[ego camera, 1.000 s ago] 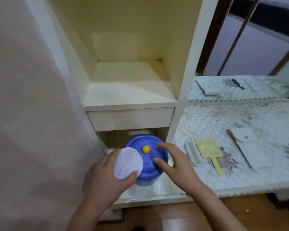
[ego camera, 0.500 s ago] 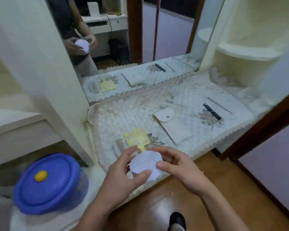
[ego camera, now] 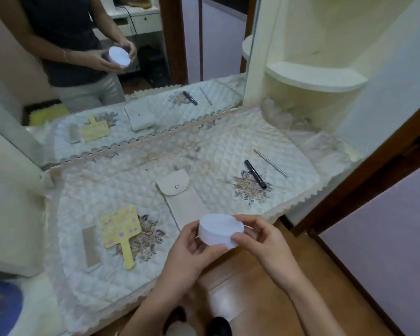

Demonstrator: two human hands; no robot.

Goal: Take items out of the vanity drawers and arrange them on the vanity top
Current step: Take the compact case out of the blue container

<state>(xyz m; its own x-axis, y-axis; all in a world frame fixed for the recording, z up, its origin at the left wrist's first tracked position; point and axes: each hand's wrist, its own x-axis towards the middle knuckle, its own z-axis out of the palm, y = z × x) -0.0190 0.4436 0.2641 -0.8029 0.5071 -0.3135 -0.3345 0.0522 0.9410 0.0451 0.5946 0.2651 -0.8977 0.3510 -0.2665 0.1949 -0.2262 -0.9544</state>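
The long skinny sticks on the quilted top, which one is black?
The black pen, lying partly on the embroidered flower patch. The other, the thin rod beside it, is silvery and much slimmer.

Showing pale lavender-white: round box [ego camera: 220,229], just in front of the quilted cream vanity cover [ego camera: 136,183]. Lying on that cover: yellow paddle fan [ego camera: 121,229] dotted pink and purple, plain beige snap pouch [ego camera: 182,197], black pen [ego camera: 255,174], silvery thin stick [ego camera: 270,163]. Fading brown-grey floral prints [ego camera: 250,190] patterning the cover. Peeking left of it: blue lid [ego camera: 0,309].
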